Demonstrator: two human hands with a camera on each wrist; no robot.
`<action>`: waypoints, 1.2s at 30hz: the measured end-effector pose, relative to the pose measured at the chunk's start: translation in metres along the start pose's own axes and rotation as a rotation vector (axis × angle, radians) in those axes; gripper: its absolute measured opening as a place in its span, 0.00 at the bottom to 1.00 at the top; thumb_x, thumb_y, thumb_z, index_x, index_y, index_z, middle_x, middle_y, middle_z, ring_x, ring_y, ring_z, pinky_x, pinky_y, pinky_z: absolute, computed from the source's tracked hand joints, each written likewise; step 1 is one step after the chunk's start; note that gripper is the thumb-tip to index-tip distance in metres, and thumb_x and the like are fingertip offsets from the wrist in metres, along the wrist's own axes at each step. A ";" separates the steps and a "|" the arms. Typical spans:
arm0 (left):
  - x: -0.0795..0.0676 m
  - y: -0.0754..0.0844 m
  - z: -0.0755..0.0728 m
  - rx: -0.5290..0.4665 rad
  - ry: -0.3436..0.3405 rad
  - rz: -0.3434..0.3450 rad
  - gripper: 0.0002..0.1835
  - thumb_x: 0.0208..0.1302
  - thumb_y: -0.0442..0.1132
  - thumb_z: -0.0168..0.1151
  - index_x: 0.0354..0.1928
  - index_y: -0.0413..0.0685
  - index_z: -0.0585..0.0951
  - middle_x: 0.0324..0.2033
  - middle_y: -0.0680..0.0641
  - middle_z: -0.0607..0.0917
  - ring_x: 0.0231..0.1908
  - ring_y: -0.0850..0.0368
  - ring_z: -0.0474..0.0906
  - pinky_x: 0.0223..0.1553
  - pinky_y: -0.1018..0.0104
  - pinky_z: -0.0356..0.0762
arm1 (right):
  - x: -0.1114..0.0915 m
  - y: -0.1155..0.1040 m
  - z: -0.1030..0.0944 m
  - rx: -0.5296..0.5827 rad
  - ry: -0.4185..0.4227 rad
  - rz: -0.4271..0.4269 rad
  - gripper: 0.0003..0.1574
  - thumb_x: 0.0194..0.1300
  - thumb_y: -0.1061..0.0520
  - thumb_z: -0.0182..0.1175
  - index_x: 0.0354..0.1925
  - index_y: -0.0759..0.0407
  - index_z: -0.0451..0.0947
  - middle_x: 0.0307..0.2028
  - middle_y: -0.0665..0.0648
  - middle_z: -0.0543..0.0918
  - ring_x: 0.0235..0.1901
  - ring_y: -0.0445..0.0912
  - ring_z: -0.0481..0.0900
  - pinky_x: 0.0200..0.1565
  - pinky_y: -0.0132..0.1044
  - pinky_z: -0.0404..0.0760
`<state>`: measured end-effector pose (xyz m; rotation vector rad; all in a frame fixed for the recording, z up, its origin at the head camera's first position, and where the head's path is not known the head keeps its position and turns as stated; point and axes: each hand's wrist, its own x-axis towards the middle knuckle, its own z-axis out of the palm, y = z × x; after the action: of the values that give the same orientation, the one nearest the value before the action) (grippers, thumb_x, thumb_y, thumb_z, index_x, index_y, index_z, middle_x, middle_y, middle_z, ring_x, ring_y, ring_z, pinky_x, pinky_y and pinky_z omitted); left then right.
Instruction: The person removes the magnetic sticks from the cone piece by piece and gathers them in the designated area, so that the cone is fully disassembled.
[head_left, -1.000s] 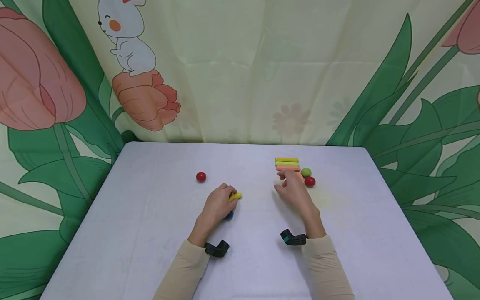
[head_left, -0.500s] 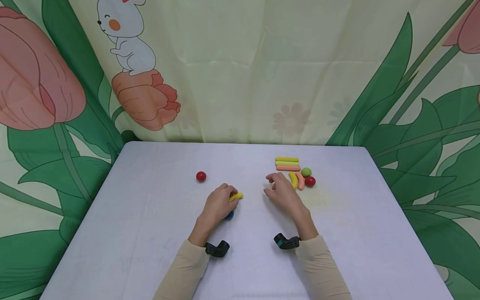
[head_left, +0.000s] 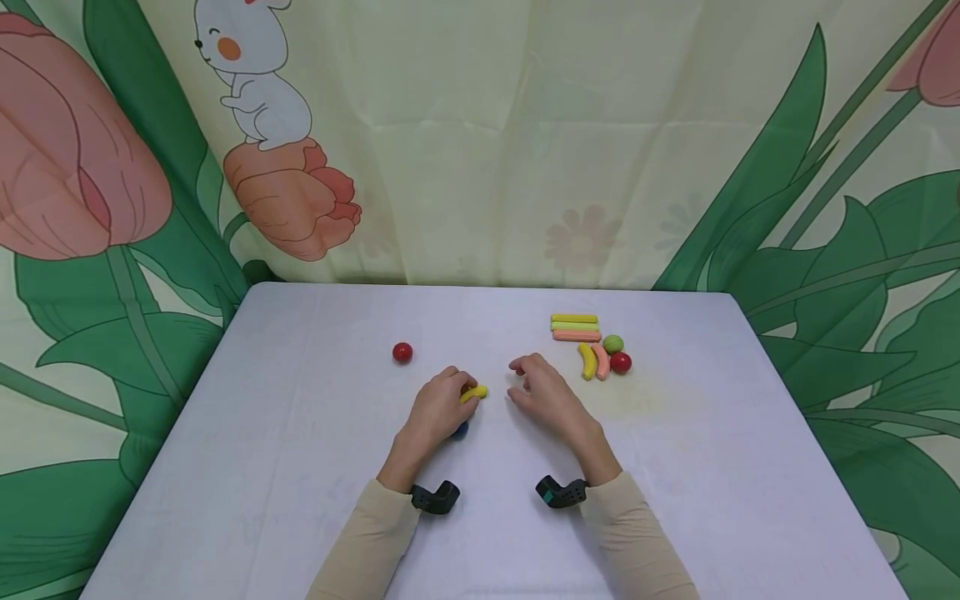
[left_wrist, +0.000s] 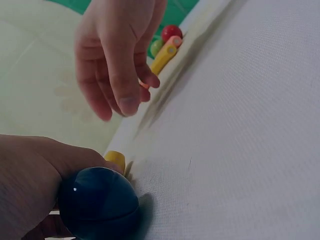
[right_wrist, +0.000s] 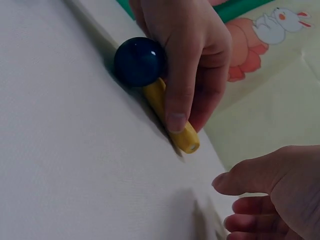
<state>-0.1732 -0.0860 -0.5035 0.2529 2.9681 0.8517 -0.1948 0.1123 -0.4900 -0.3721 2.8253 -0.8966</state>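
Observation:
My left hand (head_left: 437,410) pinches a yellow curved rod (head_left: 477,392) between thumb and fingers, close over the white table. A small pale dot marks the rod's end in the right wrist view. Right by the palm of that hand sits a glossy dark blue ball (right_wrist: 139,62), mostly covered by the hand in the head view. My right hand (head_left: 553,398) holds nothing; its fingers are loosely bent, thumb apart, a short way right of the yellow rod. Behind it lie another yellow curved rod (head_left: 587,362) and a pink curved rod (head_left: 602,362), side by side.
A red ball (head_left: 402,352) lies alone at the back left. On the right are a green ball (head_left: 612,343), another red ball (head_left: 620,362), and straight rods in yellow (head_left: 573,318), light green (head_left: 574,326) and pink (head_left: 576,336). A printed curtain hangs behind the table (head_left: 300,500).
My right hand has moved left, away from the curved rods on the right, uncovering them. My left hand stays in place with the yellow curved rod, which has shifted slightly right.

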 end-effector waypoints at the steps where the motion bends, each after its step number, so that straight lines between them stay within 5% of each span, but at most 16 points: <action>1: 0.000 0.000 0.000 0.002 0.001 0.003 0.13 0.63 0.42 0.69 0.47 0.46 0.86 0.39 0.48 0.83 0.36 0.57 0.78 0.47 0.63 0.83 | 0.000 -0.001 0.002 -0.005 -0.003 -0.009 0.24 0.66 0.55 0.65 0.59 0.58 0.76 0.50 0.55 0.78 0.42 0.45 0.75 0.46 0.37 0.82; 36: 0.000 -0.001 0.003 -0.045 0.039 0.124 0.13 0.62 0.41 0.70 0.47 0.45 0.86 0.40 0.49 0.84 0.35 0.59 0.77 0.42 0.65 0.82 | -0.003 -0.017 0.026 -0.062 0.003 -0.185 0.16 0.67 0.57 0.66 0.52 0.58 0.79 0.42 0.54 0.81 0.37 0.41 0.76 0.43 0.35 0.82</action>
<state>-0.1735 -0.0852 -0.5065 0.4268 2.9915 0.9463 -0.1827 0.0857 -0.5008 -0.6501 2.8628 -0.8432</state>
